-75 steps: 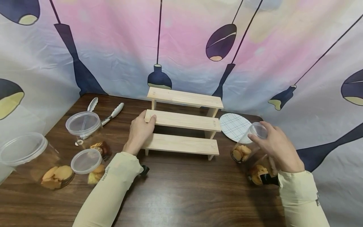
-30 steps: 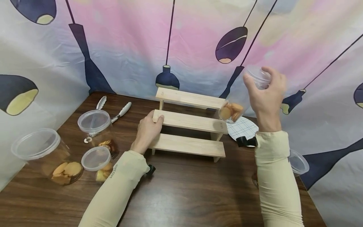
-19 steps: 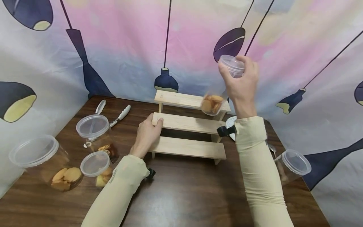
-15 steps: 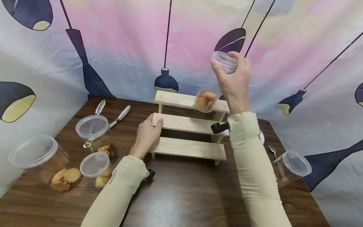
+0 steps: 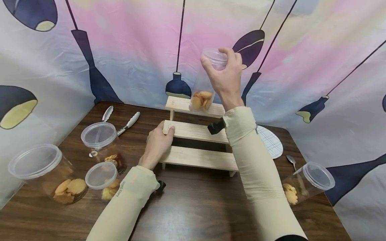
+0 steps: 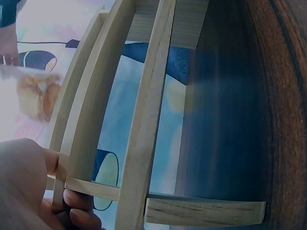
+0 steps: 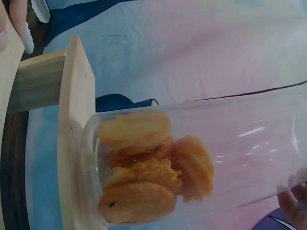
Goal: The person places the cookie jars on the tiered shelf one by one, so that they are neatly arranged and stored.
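My right hand (image 5: pixel 225 73) grips a tall clear jar (image 7: pixel 230 148) near its lid. Golden cookies (image 5: pixel 201 100) lie in the bottom of the jar, which overlaps the top step of the wooden three-step shelf (image 5: pixel 199 157). In the right wrist view the jar's base is right at that top board. With thumb above and fingers curled beneath, my left hand (image 5: pixel 158 144) holds the left end of the middle step; the left wrist view shows fingers (image 6: pixel 79 201) around the board's end.
Lidded cookie jars, a large one (image 5: pixel 36 167), a medium one (image 5: pixel 99 137) and a small one (image 5: pixel 101 177), stand at the left near white-handled tongs (image 5: pixel 129 123). At the right are a checked round plate (image 5: pixel 271 142), a spoon (image 5: pixel 292 160) and another cookie jar (image 5: pixel 313 180).
My right hand has lifted the cookie jar from the table's right side and carried it left, over to the top step. My left hand has kept its hold on the shelf.
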Demonstrator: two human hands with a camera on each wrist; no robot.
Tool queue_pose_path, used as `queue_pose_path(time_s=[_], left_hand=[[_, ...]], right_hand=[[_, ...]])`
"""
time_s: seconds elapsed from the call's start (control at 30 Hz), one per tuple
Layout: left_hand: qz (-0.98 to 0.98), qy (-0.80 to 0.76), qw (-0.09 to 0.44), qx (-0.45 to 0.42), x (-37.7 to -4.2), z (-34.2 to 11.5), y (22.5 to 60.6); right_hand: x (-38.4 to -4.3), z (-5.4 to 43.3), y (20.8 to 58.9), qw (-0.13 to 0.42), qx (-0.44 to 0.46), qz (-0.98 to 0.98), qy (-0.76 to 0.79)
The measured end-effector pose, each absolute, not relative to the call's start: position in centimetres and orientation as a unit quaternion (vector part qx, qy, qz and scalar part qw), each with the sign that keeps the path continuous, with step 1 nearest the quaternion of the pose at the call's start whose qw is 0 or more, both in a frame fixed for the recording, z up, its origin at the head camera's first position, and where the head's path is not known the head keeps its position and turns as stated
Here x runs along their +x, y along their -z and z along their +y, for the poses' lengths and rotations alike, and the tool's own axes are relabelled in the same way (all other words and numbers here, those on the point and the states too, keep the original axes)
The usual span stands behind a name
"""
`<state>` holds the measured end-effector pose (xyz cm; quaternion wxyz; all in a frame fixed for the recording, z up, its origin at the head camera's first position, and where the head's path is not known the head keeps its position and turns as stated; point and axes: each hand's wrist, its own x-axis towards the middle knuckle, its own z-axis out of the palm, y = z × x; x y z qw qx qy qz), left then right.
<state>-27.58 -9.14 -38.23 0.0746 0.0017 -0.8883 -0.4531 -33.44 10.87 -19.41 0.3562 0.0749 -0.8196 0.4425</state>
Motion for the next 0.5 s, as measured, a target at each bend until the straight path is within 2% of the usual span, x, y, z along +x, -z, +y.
queue_pose_path(time_s=[0.5], left_hand=[[-0.887,0.456,0.071,-0.001,-26.9,-8.3,37.8]], right_hand=[[-34.0,9.4,19.5,0.334,0.085,-0.830,-0.439]])
